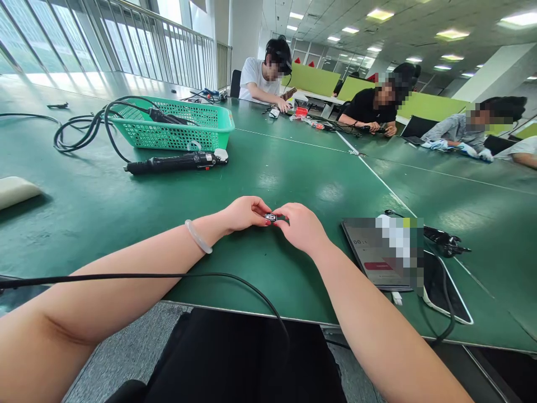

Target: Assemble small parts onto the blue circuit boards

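Observation:
A small black and silver part (271, 217) is pinched between my two hands, just above the green table (268, 263). My left hand (246, 213) closes its fingertips on the part's left end. From the other side, my right hand (300, 224) grips the right end between thumb and fingers. The part is too small to tell what it is. A pale bracelet (198, 237) circles my left wrist.
Beyond my left hand lie a black electric screwdriver (176, 163) and a green basket (176, 137) with a cable. A tablet (364, 252) and a phone (447, 285) are at right. A black cable (201, 275) crosses my left forearm. Several people sit across the table.

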Tool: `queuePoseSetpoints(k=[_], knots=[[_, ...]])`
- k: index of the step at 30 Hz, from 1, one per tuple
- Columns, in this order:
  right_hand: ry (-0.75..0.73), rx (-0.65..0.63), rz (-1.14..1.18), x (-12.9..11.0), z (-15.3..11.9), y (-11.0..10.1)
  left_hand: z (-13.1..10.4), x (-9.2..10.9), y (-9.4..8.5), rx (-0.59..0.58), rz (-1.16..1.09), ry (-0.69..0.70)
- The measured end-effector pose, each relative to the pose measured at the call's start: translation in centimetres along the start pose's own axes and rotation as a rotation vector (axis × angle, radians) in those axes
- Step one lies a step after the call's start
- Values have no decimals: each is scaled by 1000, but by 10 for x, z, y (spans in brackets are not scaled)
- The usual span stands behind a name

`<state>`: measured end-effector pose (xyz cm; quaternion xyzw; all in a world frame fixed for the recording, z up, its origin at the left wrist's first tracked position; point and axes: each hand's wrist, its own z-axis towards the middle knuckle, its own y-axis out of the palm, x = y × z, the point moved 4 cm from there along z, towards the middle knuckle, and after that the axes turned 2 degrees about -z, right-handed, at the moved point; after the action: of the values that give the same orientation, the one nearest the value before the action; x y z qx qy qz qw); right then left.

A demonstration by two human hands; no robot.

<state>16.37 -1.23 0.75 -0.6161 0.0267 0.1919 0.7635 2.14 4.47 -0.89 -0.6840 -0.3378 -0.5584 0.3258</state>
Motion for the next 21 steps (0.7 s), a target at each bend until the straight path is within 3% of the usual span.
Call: queuePoseSetpoints(k=[13,21], knots=[[136,17,-12,13,2,-2,1,0,-8,117,66,48],[145,12,-10,12,2,-2,0,3,-8,138,134,68]])
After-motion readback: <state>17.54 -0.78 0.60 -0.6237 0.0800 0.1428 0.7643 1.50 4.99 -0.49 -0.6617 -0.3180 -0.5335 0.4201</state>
